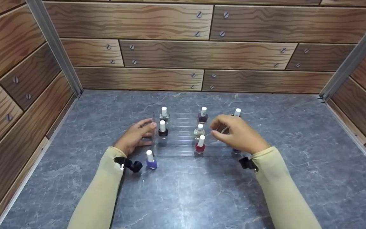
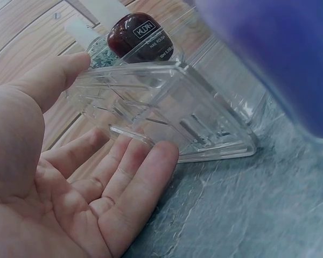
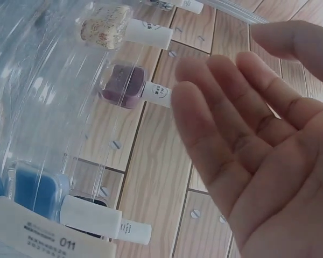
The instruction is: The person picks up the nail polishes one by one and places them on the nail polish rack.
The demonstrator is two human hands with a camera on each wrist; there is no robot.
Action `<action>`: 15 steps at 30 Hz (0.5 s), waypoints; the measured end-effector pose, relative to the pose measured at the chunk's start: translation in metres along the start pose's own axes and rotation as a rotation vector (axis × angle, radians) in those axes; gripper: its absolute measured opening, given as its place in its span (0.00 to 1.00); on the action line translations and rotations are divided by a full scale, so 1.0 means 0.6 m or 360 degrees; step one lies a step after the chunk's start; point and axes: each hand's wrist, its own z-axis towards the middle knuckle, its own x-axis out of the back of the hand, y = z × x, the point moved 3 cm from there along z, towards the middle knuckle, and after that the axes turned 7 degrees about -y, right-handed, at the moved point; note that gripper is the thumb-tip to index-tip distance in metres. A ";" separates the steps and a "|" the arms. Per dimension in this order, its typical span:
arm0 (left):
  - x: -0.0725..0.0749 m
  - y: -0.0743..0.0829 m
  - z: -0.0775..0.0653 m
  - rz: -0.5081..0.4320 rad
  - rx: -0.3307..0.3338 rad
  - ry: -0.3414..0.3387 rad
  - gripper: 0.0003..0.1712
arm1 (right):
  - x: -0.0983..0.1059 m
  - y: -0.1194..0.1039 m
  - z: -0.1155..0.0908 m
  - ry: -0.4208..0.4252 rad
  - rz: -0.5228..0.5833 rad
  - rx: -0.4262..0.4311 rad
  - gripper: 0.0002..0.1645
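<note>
My left hand [image 1: 137, 135] is at the left side of a clear plastic stepped rack [image 1: 184, 150]. In the left wrist view its thumb is by the upper edge and its extended fingers [image 2: 156, 166] touch the side. My right hand [image 1: 238, 133] hovers over the rack's right part, fingers loosely bent, holding nothing. Nail polish bottles stand on the rack: glitter [image 1: 164, 117] and dark [image 1: 163, 132] ones at left; plum [image 1: 202, 118], gold-flecked [image 1: 199, 131] and red [image 1: 199, 148] ones in the middle. The right hand partly hides others, including a blue bottle [image 3: 39, 191].
A purple nail polish bottle [image 1: 151, 163] stands at the rack's front left corner, close to the left wrist. The grey marbled table [image 1: 183, 197] is bounded by wood-patterned walls [image 1: 164, 54] at the back and sides.
</note>
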 end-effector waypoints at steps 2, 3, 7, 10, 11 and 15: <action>0.001 -0.001 0.000 -0.0004 -0.0003 -0.0002 0.42 | -0.001 0.001 0.001 -0.0016 -0.0019 -0.0011 0.07; 0.002 -0.001 0.000 -0.0004 -0.0005 -0.0003 0.42 | -0.001 0.001 0.002 -0.0019 -0.0028 -0.0015 0.07; 0.002 0.000 -0.001 -0.0004 -0.0006 -0.0005 0.42 | -0.003 0.004 0.004 -0.0013 -0.0041 -0.0014 0.07; 0.001 0.001 0.000 0.0000 -0.0010 -0.0020 0.43 | -0.002 0.006 0.002 0.0008 -0.0031 -0.0008 0.06; 0.001 0.001 0.000 -0.0001 -0.0010 -0.0022 0.43 | -0.001 0.007 0.002 0.0016 -0.0029 -0.0002 0.06; 0.000 -0.001 0.003 -0.0006 -0.0006 -0.0014 0.41 | 0.000 0.009 0.001 0.0028 -0.0023 0.0003 0.05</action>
